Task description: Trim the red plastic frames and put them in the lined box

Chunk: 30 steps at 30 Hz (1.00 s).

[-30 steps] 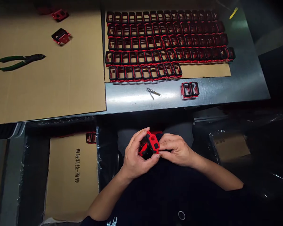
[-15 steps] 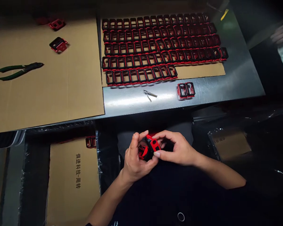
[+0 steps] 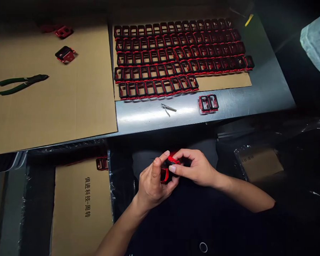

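Note:
Both of my hands meet over my lap, below the table edge, around a small red and black plastic housing (image 3: 164, 174). My left hand (image 3: 152, 183) cups it from the left and below, with its fingers curled about it. On the upper right side, the thumb and fingers of my right hand (image 3: 193, 167) pinch the same piece. Much of the housing is hidden behind my fingers. Two similar red and black frames (image 3: 208, 102) stand side by side near the table's front edge. To their left lies a small pair of metal nippers (image 3: 168, 108).
Rows of red and black frames (image 3: 154, 57) stand on cardboard on the metal table (image 3: 266, 81). Green-handled pliers (image 3: 22, 84) and loose housings (image 3: 66, 54) lie on the left cardboard (image 3: 93, 110). A lined box (image 3: 69, 206) is at lower left. Another person's sleeve (image 3: 317, 44) shows at right.
The housing has turned between my hands, so its red face with holes is now mostly covered. My right thumb has moved up and left over it. The other person's hand has left view.

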Motion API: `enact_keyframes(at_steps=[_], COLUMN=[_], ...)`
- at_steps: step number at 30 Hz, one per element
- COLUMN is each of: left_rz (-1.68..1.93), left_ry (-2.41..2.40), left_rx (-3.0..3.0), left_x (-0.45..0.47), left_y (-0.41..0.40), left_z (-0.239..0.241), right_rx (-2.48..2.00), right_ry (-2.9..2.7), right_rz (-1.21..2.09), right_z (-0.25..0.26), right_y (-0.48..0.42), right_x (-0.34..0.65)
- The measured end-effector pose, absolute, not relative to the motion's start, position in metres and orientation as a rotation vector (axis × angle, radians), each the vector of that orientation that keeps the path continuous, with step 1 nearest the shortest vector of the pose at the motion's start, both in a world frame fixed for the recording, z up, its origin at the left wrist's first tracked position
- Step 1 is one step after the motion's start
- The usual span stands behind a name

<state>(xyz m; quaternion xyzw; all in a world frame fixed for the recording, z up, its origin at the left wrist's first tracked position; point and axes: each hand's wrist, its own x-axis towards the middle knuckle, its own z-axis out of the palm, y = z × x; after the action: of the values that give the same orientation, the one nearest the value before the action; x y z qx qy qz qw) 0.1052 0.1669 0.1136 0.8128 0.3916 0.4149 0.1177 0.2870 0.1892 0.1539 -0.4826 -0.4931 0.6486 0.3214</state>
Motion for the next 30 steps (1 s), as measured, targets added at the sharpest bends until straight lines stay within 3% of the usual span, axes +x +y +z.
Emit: enact_keyframes(at_steps=[8,16,30], left_rz=[1.155,1.249,1.207], left_ry=[1.136,1.060,0.837], left_rx=[2.447,2.377,2.130], left_x=[0.103,0.102,0.098], left_y=[0.166,0.166,0.168], left_z=[0.115,0.108,0.116], right_rx=[-1.219,-1.162,-0.836], right_ry=[-1.157,-1.148,-0.714], right_rz=[1.879,1.835,2.180], right_z=[0.149,0.141,0.123], right_y=[0.189,0.182,0.183], right_x=[0.288,0.296,0.302])
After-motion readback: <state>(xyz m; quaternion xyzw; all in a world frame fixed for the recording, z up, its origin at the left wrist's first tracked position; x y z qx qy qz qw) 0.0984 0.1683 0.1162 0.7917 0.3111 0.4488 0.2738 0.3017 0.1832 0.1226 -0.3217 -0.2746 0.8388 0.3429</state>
